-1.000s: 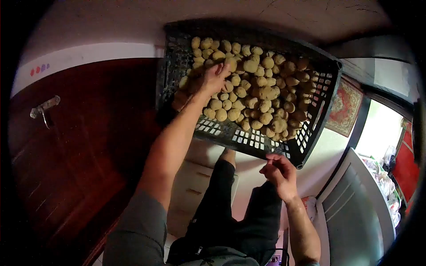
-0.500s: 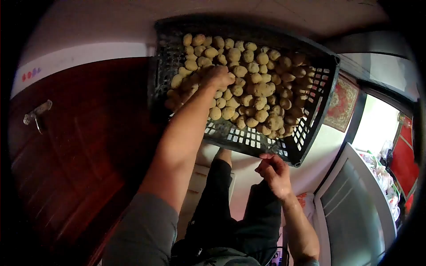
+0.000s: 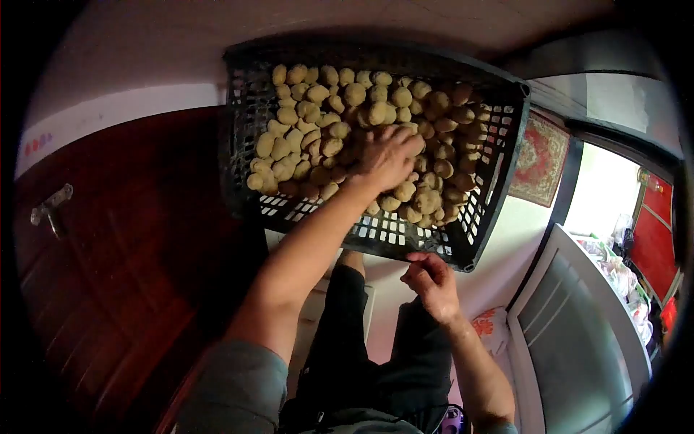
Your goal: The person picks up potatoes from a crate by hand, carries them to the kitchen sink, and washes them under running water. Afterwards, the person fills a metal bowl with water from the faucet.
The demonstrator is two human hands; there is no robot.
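Observation:
A black plastic crate (image 3: 493, 210) with slotted walls holds many small, earthy-yellow potatoes (image 3: 307, 112). My left hand (image 3: 389, 155) reaches into its middle and lies palm down on the potatoes, fingers somewhat spread. Whatever is under the palm is hidden. At the near rim, right of centre, my right hand (image 3: 434, 286) is closed, thumb and fingers pinched at the crate's edge. The potatoes to the left lie loosely heaped, and a darker patch shows beside my left hand.
A dark red wooden door (image 3: 137, 253) with a metal handle (image 3: 52, 210) stands on the left. To the right are a patterned rug (image 3: 538, 159) and a white-framed panel (image 3: 578, 333). Beyond the panel lie plastic bags (image 3: 618, 278). My legs (image 3: 336, 318) are below the crate.
My left hand has moved right across the potatoes, and its fingers have spread. More potatoes show at the left. The crate sits slightly further left in view, with my right hand still at its rim.

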